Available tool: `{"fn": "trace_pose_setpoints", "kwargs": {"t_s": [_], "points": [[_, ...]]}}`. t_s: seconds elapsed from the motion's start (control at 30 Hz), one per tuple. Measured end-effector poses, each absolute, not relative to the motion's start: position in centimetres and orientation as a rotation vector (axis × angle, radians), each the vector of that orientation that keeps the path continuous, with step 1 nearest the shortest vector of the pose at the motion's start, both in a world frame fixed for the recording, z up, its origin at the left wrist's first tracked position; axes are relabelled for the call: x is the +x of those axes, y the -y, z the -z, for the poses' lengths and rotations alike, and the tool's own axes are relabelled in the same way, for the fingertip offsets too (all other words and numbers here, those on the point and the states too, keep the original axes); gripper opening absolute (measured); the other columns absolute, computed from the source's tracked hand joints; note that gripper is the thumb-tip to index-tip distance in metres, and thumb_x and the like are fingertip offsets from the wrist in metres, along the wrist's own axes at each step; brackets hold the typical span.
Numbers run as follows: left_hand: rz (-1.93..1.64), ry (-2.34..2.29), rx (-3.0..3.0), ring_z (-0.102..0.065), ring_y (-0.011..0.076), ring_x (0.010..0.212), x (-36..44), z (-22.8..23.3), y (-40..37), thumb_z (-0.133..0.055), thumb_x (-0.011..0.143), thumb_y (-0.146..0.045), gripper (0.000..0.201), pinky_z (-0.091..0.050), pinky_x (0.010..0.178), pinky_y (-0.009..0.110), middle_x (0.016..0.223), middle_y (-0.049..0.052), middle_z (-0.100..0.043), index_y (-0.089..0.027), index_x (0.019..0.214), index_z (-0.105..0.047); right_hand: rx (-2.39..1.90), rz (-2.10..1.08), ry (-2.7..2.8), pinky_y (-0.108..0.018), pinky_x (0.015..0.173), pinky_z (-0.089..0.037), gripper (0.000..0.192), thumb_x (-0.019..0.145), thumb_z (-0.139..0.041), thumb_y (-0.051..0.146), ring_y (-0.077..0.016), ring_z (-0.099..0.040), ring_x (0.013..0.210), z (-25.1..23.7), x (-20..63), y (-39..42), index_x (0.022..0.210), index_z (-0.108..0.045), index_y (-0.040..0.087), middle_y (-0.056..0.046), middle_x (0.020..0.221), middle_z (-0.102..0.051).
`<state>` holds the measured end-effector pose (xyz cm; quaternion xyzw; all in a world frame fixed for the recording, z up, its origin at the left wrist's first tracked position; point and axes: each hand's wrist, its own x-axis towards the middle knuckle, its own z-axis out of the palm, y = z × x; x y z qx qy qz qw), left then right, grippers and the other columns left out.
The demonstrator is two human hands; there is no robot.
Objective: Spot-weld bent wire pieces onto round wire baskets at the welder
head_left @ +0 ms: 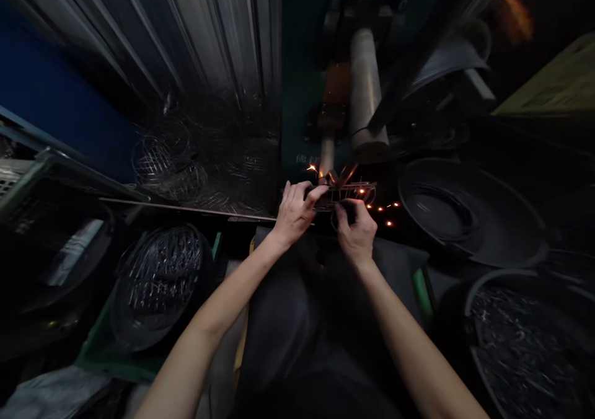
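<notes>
A small round wire rack sits under the electrode tips of a spot-welding machine, with orange sparks flying around it. My left hand is closed on the rack's left side, thumb and fingers close to the electrode. On the near side, my right hand pinches the rack's edge; a thin curved wire shows beside its fingertips. Whether that wire is a separate piece, I cannot tell. The fingers partly hide the rack.
Wire racks lie heaped on the bench at the left. A black basin of wire grids rests on a green crate. To the right are a wide basin and a tub of small metal pieces. A thick metal cylinder overhangs the work.
</notes>
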<state>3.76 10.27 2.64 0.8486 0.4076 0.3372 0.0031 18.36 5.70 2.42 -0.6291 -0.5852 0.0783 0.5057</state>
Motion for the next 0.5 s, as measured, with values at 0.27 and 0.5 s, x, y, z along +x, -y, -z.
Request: {"fn": "trace_pose_setpoints", "kwargs": {"t_s": [0.27, 0.5], "points": [[-1.152, -1.159, 2.508, -0.054, 0.0219, 0.108, 3.5, -3.3, -9.8, -0.057, 0.071, -0.007, 0.063, -0.042, 0.099, 0.044, 0.116, 0.007, -0.052, -0.023, 0.126, -0.032, -1.712, -0.121, 1.254, -0.036, 0.087, -0.048, 0.038, 0.082, -0.055, 0.046, -0.0205, -0.063, 0.094, -4.4, 24.5, 1.2, 0.106, -0.062, 0.017, -0.010, 0.103, -0.067], [-1.172, -1.206, 2.251, -0.061, 0.0189, 0.098, 3.7, -5.0, -7.9, -0.071, 0.066, -0.020, 0.070, -0.051, 0.083, 0.032, 0.120, 0.005, -0.054, -0.026, 0.123, -0.031, -2.826, -0.249, 0.680, -0.050, 0.078, -0.045, 0.077, 0.073, -0.033, 0.063, -0.0403, -0.060, 0.102, 0.2, 41.4, 15.5, 0.124, -0.060, 0.011, -0.031, 0.099, -0.063]]}}
